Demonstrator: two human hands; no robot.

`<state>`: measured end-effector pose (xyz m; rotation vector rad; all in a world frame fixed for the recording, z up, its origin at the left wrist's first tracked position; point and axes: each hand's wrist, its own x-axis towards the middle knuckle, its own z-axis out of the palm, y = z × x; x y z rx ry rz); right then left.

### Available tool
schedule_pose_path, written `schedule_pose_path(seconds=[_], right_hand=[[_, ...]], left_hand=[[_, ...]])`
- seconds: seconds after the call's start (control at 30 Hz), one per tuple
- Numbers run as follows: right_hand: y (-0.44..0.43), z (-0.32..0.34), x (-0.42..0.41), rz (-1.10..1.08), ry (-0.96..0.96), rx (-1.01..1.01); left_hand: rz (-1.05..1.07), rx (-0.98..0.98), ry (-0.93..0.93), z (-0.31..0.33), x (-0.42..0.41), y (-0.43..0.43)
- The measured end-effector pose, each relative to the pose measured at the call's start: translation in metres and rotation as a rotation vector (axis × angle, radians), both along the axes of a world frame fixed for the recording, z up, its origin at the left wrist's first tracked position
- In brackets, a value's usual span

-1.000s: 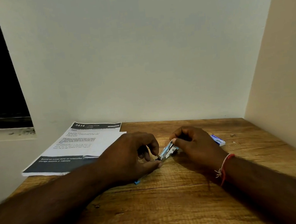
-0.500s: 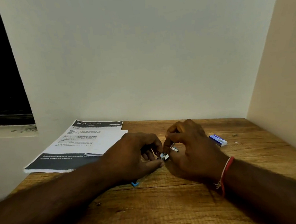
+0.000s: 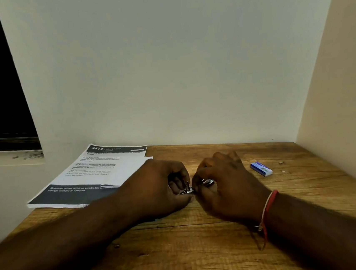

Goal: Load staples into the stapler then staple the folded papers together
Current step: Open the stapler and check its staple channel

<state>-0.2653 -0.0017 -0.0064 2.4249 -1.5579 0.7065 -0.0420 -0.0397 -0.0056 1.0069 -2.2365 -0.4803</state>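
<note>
Low in the middle of the frame, the left hand (image 3: 156,187) and the right hand (image 3: 227,186) meet on the wooden table (image 3: 205,252). Both curl their fingers round the small shiny stapler (image 3: 207,182), and the fingers hide most of it. The papers (image 3: 94,175) lie at the left, partly behind the left hand. A little blue staple box (image 3: 261,168) lies at the right, apart from the hands. A red string (image 3: 270,206) goes round the right wrist.
</note>
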Motion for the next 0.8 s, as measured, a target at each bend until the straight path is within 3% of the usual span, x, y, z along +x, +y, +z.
schedule_pose_path(seconds=[0.4, 0.67, 0.8], right_hand=[[-0.005, -0.007, 0.006, -0.081, -0.231, 0.15], [-0.01, -0.009, 0.01, -0.082, -0.521, 0.315], [-0.011, -0.011, 0.012, -0.098, -0.553, 0.336]], left_hand=[[0.024, 0.018, 0.03, -0.002, 0.001, -0.004], [0.029, 0.008, 0.048, -0.004, 0.0, -0.004], [0.028, 0.003, 0.056, -0.004, 0.0, -0.004]])
